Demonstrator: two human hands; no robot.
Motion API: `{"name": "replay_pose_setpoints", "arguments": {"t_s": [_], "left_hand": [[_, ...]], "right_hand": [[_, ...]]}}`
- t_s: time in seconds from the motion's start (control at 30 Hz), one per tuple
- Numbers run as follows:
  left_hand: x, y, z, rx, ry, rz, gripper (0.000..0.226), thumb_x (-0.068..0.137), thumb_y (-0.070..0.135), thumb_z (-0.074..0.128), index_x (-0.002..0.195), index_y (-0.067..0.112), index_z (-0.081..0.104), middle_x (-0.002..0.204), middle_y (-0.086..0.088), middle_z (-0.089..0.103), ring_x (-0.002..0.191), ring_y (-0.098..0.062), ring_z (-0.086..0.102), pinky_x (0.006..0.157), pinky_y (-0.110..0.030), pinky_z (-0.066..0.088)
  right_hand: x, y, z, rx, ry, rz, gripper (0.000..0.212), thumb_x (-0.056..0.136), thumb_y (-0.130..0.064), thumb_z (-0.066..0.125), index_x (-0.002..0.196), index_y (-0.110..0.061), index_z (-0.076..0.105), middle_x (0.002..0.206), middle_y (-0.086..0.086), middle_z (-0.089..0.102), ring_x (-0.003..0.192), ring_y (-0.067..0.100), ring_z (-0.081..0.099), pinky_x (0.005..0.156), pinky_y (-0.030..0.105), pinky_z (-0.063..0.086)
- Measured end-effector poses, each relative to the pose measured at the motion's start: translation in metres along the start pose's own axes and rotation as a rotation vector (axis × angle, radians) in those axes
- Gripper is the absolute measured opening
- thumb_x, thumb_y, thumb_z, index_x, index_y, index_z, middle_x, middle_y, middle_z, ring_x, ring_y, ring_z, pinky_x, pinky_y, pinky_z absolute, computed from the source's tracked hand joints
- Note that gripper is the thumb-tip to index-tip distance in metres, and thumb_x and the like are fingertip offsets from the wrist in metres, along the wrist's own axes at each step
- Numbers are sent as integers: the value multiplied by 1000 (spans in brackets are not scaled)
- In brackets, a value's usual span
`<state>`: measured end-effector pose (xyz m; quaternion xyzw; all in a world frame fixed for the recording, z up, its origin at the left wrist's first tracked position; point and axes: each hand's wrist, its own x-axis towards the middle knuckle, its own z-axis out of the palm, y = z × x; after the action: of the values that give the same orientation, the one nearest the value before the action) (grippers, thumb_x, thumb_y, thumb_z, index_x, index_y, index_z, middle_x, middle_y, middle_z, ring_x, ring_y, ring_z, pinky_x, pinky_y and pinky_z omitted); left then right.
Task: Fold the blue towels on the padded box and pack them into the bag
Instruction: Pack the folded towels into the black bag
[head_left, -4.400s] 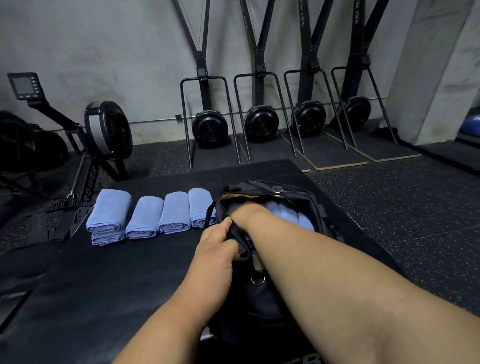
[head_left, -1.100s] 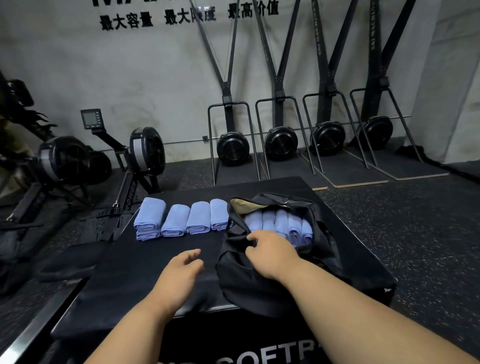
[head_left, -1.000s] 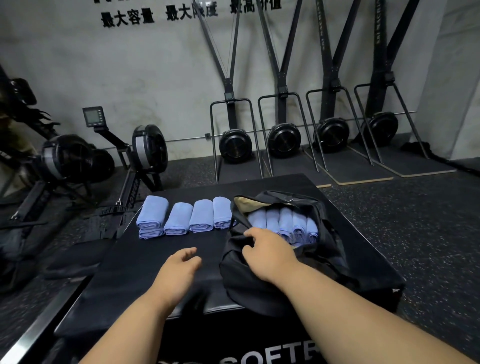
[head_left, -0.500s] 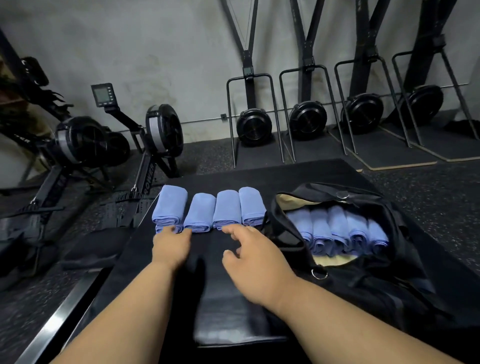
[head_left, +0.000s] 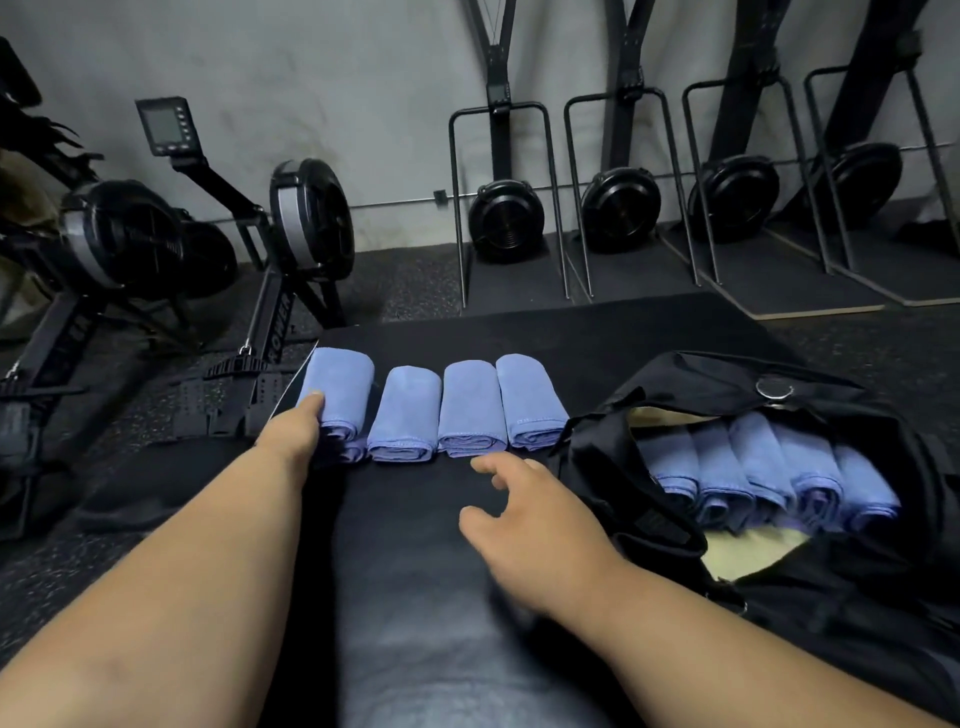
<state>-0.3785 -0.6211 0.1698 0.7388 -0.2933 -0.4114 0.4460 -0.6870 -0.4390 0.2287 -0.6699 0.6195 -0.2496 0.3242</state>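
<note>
A black padded box (head_left: 415, 597) fills the foreground, its top smooth and faintly glossy. Along its far left edge lie four folded blue towels (head_left: 470, 402) in a row, the leftmost stacked on another. The left hand (head_left: 296, 431) touches that leftmost stack, fingers on its left side; whether they curl around it cannot be told. The right hand (head_left: 524, 514) hovers over the box near the row, fingers loosely spread, holding nothing. At the right edge sits the open black bag (head_left: 649, 405), with five more folded towels (head_left: 769, 478) packed side by side inside. Behind, on dark speckled flooring, stand rowing machines (head_left: 291, 234) at left and ski trainers (head_left: 506, 218) against a grey wall.
</note>
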Motion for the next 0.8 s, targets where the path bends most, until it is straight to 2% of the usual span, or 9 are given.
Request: {"name": "replay_pose_setpoints", "arguments": {"t_s": [0.07, 0.17, 0.2, 0.33, 0.43, 0.53, 0.63, 0.67, 0.8], "left_hand": [[-25, 12, 7, 3, -47, -32, 51, 87, 51, 66, 115, 8, 70, 118, -16, 72, 102, -34, 70, 103, -48, 55], [-40, 19, 10, 30, -154, -63, 33, 90, 44, 65, 99, 13, 68, 96, -12, 72, 82, -30, 68, 77, -35, 55], [-42, 19, 9, 34, -177, -85, 33, 87, 44, 67, 100, 14, 68, 95, -11, 73, 82, -30, 69, 77, -34, 55], [-48, 14, -5, -8, -213, -154, 49, 68, 41, 69, 110, 16, 71, 110, -11, 77, 105, -32, 74, 102, -43, 56], [-56, 11, -19, -58, -199, -132, 36, 72, 34, 64, 102, 15, 71, 101, -11, 76, 95, -32, 73, 104, -43, 54], [-58, 17, -34, -193, -167, -114, 40, 60, 32, 67, 98, 21, 71, 104, -4, 73, 94, -27, 72, 107, -36, 51], [-73, 33, -30, -318, -187, -82, 9, 73, 32, 63, 73, 23, 63, 75, 5, 65, 68, -16, 64, 76, -23, 48], [-78, 40, -24, -356, -219, -70, 14, 79, 31, 60, 68, 23, 61, 68, 6, 62, 61, -14, 61, 67, -23, 45], [-91, 57, 21, -372, -355, -34, 7, 82, 30, 59, 77, 26, 57, 75, 5, 58, 64, -14, 60, 61, -26, 47]], "right_hand": [[2, 3, 0, 0, 6, 7, 54, 92, -43, 59, 145, -42, 48, 134, -14, 51, 108, 7, 61, 100, 31, 48], [3, 5, 0, 5, 14, 19, 53, 92, -43, 60, 144, -43, 48, 133, -16, 51, 108, 7, 60, 99, 29, 47], [4, 4, 1, 6, 16, 19, 53, 92, -44, 60, 145, -42, 49, 133, -16, 51, 108, 6, 60, 98, 28, 47], [-1, 1, -1, 14, 23, 17, 53, 93, -43, 60, 144, -42, 49, 136, -16, 49, 106, 5, 61, 96, 28, 47], [-6, 0, -4, 27, 31, 14, 52, 92, -43, 60, 143, -42, 50, 135, -16, 49, 104, 5, 61, 97, 30, 48], [-13, 0, -6, 40, 46, 5, 52, 91, -43, 60, 143, -42, 50, 132, -17, 50, 102, 5, 62, 96, 31, 49], [-20, 1, -8, 52, 67, -8, 51, 92, -44, 61, 141, -42, 51, 131, -17, 50, 101, 6, 62, 96, 31, 50], [-22, 2, -9, 57, 72, -12, 50, 92, -45, 61, 141, -42, 51, 132, -18, 50, 100, 6, 62, 97, 31, 50], [-30, 4, -14, 81, 81, -31, 50, 91, -45, 62, 141, -43, 52, 131, -20, 49, 96, 2, 62, 98, 30, 50]]}}
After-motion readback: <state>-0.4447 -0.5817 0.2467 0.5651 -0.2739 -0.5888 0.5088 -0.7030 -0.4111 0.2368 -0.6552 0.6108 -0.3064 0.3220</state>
